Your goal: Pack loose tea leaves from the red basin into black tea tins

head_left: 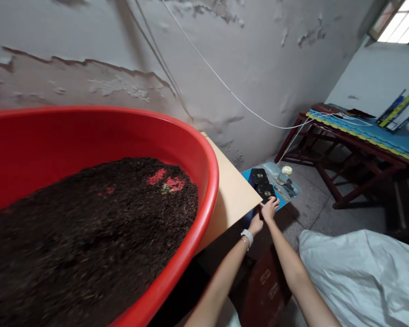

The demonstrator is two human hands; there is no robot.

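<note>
Two black square pots (259, 176), apparently filled with dark soil, stand in a row on a blue surface beyond the board's corner. My right hand (270, 209) is at the near end of the row, with bent fingers over the rim of the nearer black pot (266, 190). Just left of it and lower is my left hand (256, 225), a pale watch on its wrist. Its fingers are curled up near the underside of the board's corner, and what they grip is hidden.
A large red tub (213, 172) of dark soil (98, 218) fills the left, beside a light wooden board (235, 190). A small pale jar (286, 170) stands beyond the pots. A white sack (361, 272) lies at right, below a dark red table (354, 141). A white cable (231, 93) hangs along the wall.
</note>
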